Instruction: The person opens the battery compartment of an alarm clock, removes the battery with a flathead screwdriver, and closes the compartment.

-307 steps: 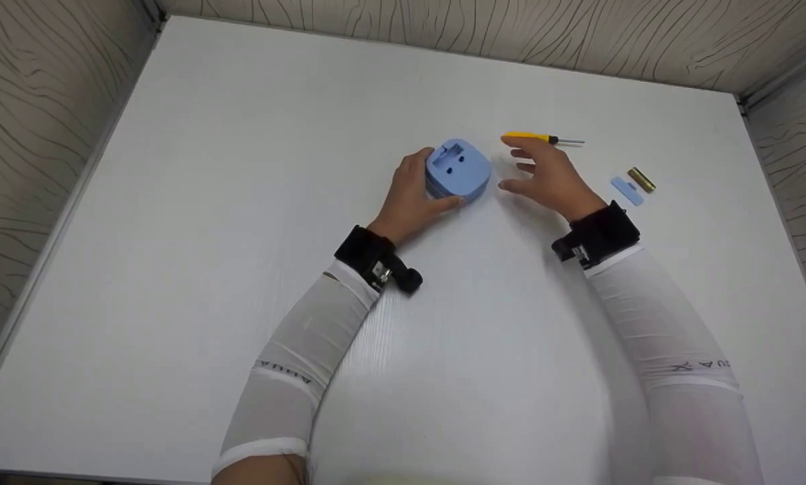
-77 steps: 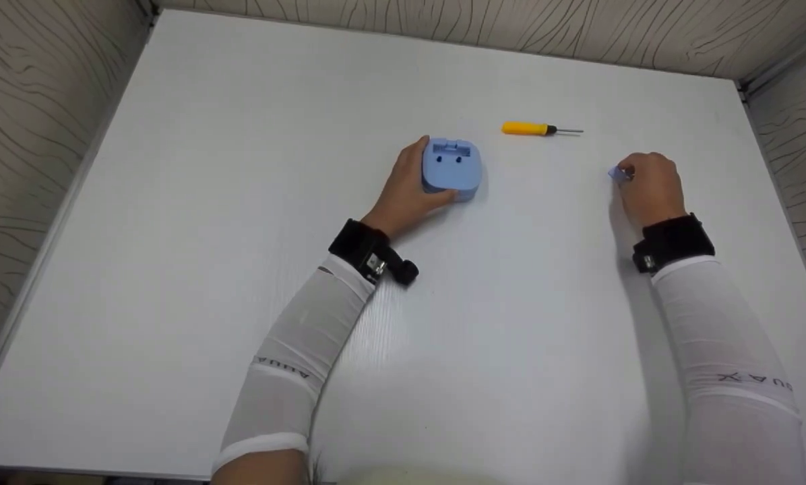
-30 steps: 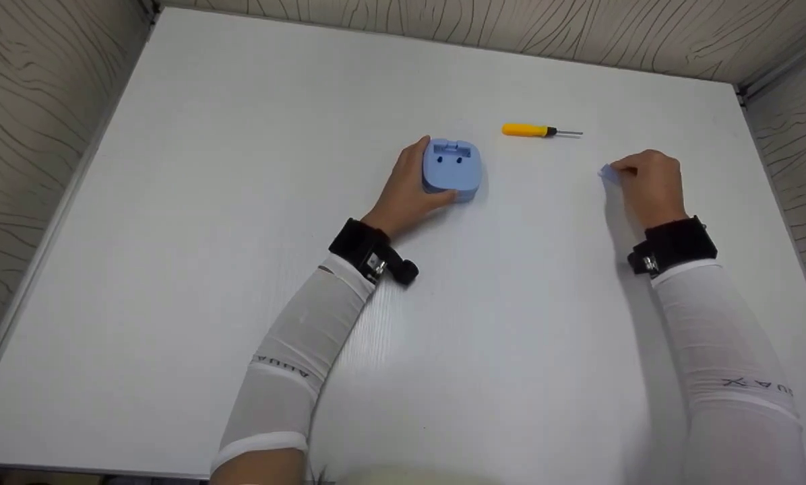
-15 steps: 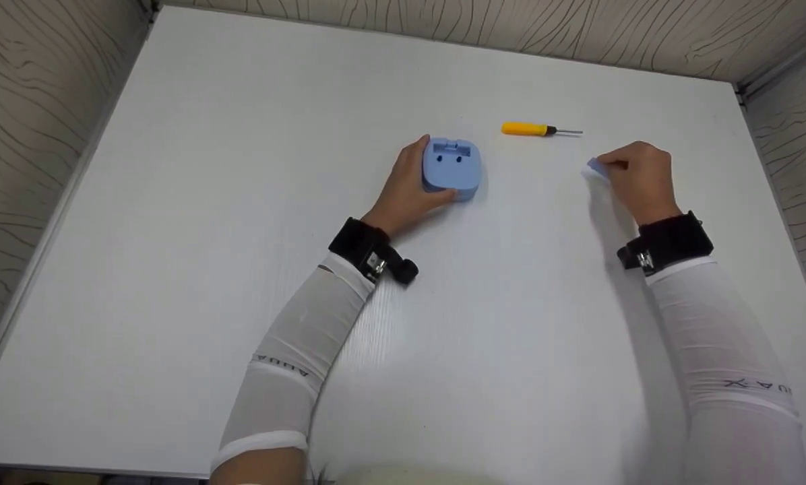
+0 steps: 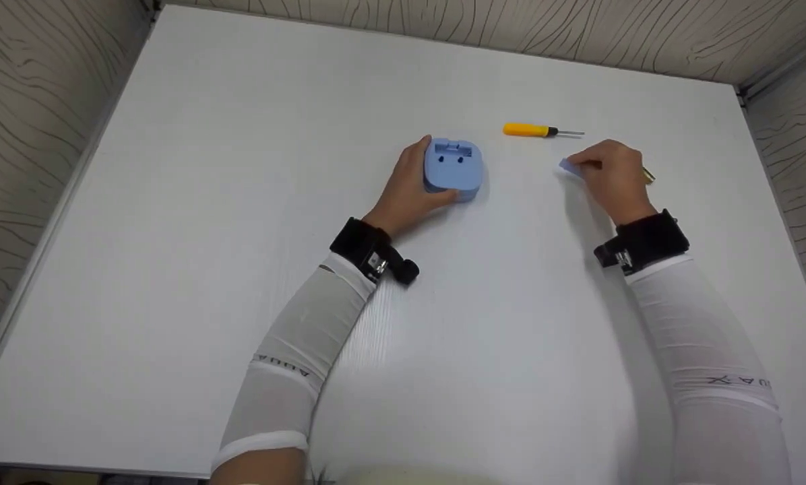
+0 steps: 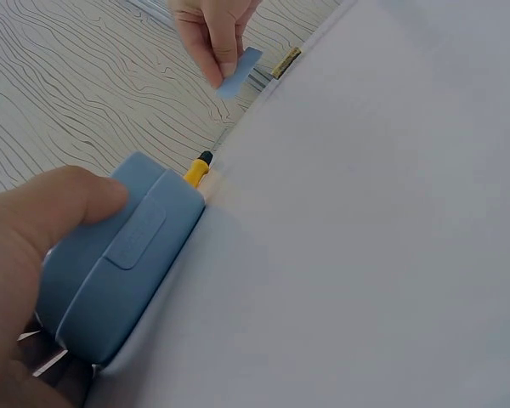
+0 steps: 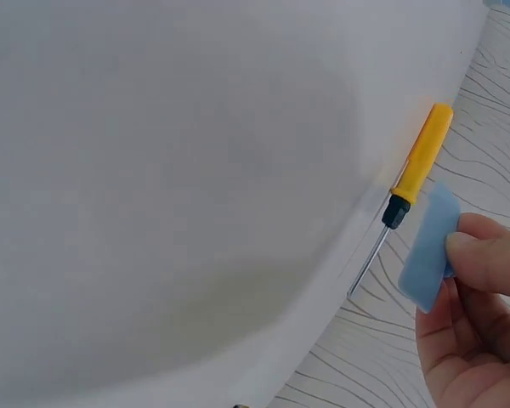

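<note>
A light-blue rounded-square device [image 5: 454, 174] rests on the white table, its battery slot and two dark holes facing up. My left hand [image 5: 406, 192] grips it from the left side, thumb along the near edge; in the left wrist view the thumb lies over the blue casing [image 6: 127, 255]. Off to the right, my right hand [image 5: 612, 176] pinches a small flat blue battery cover [image 5: 570, 166] between thumb and fingers, above the table and apart from the device. The right wrist view shows the cover [image 7: 431, 246] held at its edge.
A yellow-handled screwdriver [image 5: 530, 129] lies beyond the hands, its metal shaft pointing right. Partly hidden behind the right hand lies a gold battery [image 5: 648, 176]. Wood-patterned panels [image 5: 376, 17] stand along the table's back and sides.
Ten seconds ago the cover lay beside the battery and my right hand was empty near the device. Now that hand holds the cover and has moved left, exposing part of the battery.
</note>
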